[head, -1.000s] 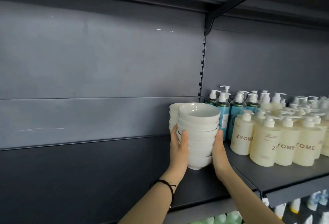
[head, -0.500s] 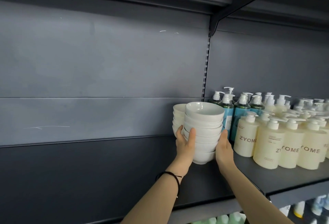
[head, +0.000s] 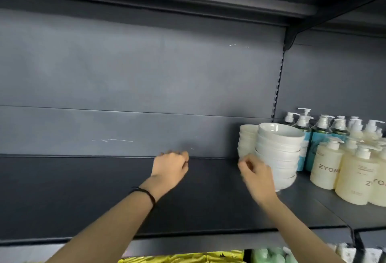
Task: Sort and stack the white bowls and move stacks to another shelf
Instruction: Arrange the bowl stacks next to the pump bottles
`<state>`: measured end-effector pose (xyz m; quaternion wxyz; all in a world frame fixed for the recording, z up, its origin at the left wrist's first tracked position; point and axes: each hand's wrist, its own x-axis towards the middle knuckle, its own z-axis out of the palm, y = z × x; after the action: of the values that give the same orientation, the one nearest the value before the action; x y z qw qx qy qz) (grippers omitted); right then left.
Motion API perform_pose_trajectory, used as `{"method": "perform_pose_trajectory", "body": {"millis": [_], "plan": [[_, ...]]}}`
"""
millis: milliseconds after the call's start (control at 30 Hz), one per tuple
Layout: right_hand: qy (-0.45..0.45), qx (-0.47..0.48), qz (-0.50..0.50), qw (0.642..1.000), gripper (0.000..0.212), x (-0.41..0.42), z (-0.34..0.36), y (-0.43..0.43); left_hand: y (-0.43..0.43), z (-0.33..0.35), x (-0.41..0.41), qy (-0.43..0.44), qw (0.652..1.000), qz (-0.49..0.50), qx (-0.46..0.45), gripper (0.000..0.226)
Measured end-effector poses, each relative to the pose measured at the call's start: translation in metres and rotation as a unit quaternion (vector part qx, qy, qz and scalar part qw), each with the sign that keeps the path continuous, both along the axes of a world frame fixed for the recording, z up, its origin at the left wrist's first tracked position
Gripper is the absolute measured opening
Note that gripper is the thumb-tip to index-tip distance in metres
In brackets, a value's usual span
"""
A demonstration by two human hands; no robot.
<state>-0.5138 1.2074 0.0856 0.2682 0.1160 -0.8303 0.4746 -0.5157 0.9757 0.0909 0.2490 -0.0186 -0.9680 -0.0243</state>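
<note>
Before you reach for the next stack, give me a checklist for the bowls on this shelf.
1. Front stack of white ceramic bowls sits on the dark grey metal shelf: ok.
2. Rear stack of white bowls stands behind it: ok.
3. Left hand free, fingers curled, holding nothing: ok.
4. Right hand clear of the front stack: cannot tell; it is blurred and overlaps the lower bowls.
5. Front stack nested straight: cannot tell; the lower bowls are blurred.
6. Cream pump bottles to the right upright: ok.
</note>
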Motion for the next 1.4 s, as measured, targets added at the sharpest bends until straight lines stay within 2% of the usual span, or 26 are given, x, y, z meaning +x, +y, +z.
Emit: {"method": "perform_pose_trajectory", "body": {"millis": [100, 167, 200, 267, 333, 400, 467, 533, 600, 700, 900, 1133, 1400], "plan": [[-0.048, 0.216, 0.124, 0.967, 0.021, 0.004, 0.007, -0.063, -0.063, 0.005, 0.033, 0.006, 0.994, 0.059, -0.095, 0.026], [-0.059, 0.272, 0.215, 0.936, 0.010, 0.014, 0.010, -0.115, -0.111, 0.009, 0.064, 0.008, 0.991, 0.098, -0.088, 0.026], [-0.059, 0.283, 0.255, 0.923, 0.007, 0.021, 0.011, -0.144, -0.140, 0.010, 0.082, 0.016, 0.990, 0.120, -0.071, 0.024], [-0.047, 0.295, 0.310, 0.903, 0.017, 0.038, 0.015, -0.205, -0.201, 0.010, 0.123, 0.045, 0.985, 0.162, -0.049, 0.019], [-0.027, 0.313, 0.338, 0.887, 0.025, 0.060, 0.017, -0.265, -0.262, 0.011, 0.170, 0.055, 0.974, 0.209, -0.066, 0.016], [0.002, 0.333, 0.363, 0.870, 0.032, 0.084, 0.019, -0.325, -0.322, 0.010, 0.217, 0.042, 0.953, 0.272, -0.123, 0.023], [0.028, 0.351, 0.397, 0.848, 0.040, 0.108, 0.021, -0.380, -0.375, 0.009, 0.264, 0.032, 0.943, 0.294, -0.154, 0.022], [0.037, 0.355, 0.439, 0.825, 0.048, 0.134, 0.024, -0.434, -0.423, 0.010, 0.312, 0.008, 0.931, 0.325, -0.165, 0.016], [0.038, 0.344, 0.472, 0.811, 0.051, 0.160, 0.025, -0.483, -0.459, 0.014, 0.361, -0.021, 0.918, 0.366, -0.151, 0.019], [0.053, 0.328, 0.492, 0.805, 0.053, 0.199, 0.020, -0.547, -0.506, 0.014, 0.423, -0.069, 0.892, 0.428, -0.126, 0.036], [0.120, 0.345, 0.490, 0.792, 0.054, 0.253, 0.009, -0.643, -0.571, -0.002, 0.497, -0.093, 0.862, 0.487, -0.109, 0.045], [0.157, 0.369, 0.501, 0.767, 0.057, 0.273, 0.002, -0.736, -0.624, -0.016, 0.509, -0.093, 0.853, 0.503, -0.106, 0.051], [0.154, 0.379, 0.508, 0.758, 0.059, 0.272, -0.006, -0.862, -0.741, -0.018, 0.494, -0.097, 0.842, 0.522, -0.095, 0.049]]}}
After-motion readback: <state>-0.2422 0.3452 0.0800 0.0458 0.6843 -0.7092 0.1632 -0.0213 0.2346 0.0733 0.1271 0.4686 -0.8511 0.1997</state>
